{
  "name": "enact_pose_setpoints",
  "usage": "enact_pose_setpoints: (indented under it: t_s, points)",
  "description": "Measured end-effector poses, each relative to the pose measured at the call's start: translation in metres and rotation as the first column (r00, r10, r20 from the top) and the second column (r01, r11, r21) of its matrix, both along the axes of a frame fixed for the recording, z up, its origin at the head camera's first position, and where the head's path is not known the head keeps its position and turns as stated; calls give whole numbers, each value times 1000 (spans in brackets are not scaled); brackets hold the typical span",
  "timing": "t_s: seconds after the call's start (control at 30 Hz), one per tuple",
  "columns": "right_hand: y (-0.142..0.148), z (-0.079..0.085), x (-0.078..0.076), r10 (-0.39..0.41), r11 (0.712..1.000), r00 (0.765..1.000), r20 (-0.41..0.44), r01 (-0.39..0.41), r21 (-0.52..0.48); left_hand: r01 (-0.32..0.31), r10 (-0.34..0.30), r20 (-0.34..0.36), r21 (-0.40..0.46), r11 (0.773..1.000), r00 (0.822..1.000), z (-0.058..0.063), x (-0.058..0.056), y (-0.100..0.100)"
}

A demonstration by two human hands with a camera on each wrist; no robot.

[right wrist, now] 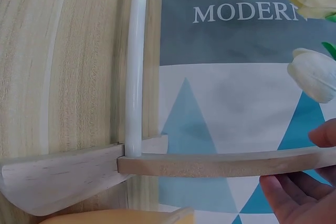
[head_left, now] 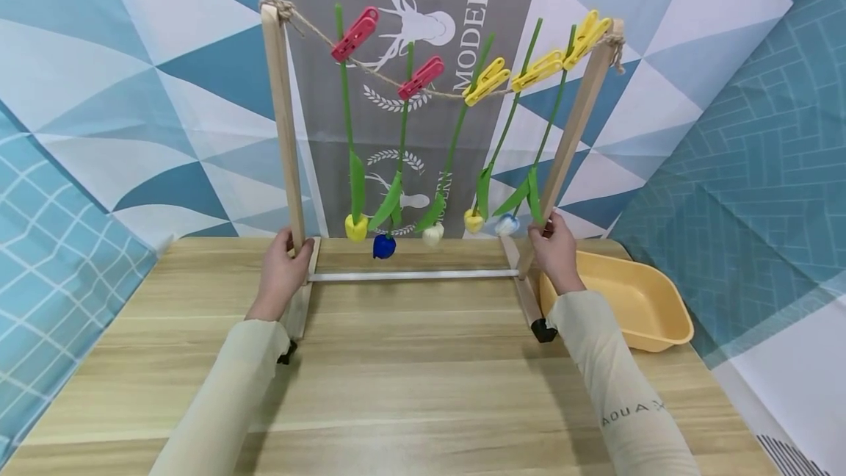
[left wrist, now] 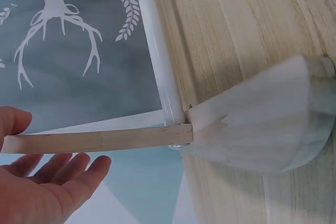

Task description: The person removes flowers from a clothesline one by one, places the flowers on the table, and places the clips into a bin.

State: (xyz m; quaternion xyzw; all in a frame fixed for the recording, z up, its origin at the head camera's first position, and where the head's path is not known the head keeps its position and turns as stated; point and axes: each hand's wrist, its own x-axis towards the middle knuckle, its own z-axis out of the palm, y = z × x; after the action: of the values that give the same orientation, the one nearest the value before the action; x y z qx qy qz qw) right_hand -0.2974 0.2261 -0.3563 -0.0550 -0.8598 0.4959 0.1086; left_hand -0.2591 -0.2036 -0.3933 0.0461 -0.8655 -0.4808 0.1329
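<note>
A wooden frame stands on the table, its two posts joined low down by a white crossbar (head_left: 410, 275). My left hand (head_left: 284, 274) holds the left post (head_left: 283, 123) near its foot, thumb and fingers on opposite sides. Likewise, my right hand (head_left: 557, 254) grips the lower right post (head_left: 584, 109). Twine (head_left: 377, 73) sags between the post tops. From it, red clothespins (head_left: 355, 34) and yellow clothespins (head_left: 487, 81) hold several artificial tulips upside down, among them a yellow tulip (head_left: 356, 228), a blue tulip (head_left: 384, 246) and a white tulip (right wrist: 313, 75).
A yellow plastic basin (head_left: 661, 292) sits at the right, beside the frame's right foot (head_left: 529, 300). Black caps (head_left: 543, 330) cover the front ends of the feet. Behind the table (head_left: 410, 388) hangs a patterned cloth (head_left: 198, 94) printed with triangles and deer heads.
</note>
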Motion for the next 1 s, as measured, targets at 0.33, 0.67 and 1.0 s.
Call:
enact_pose_setpoints:
  t_s: [0.33, 0.67, 1.0]
  points:
    - [1, -1, -4, -33, 999, 999, 18, 32, 28, -29, 29, -11, -100, 995, 1000, 2, 4, 1]
    - [-1, 0, -6, -66, 992, 997, -27, 69, 102, -73, 69, -35, -164, 984, 997, 5, 7, 3]
    - [-5, -1, -7, -88, 976, 995, -53, 96, 196, -89, 72, -89, -208, 974, 993, 2, 5, 5]
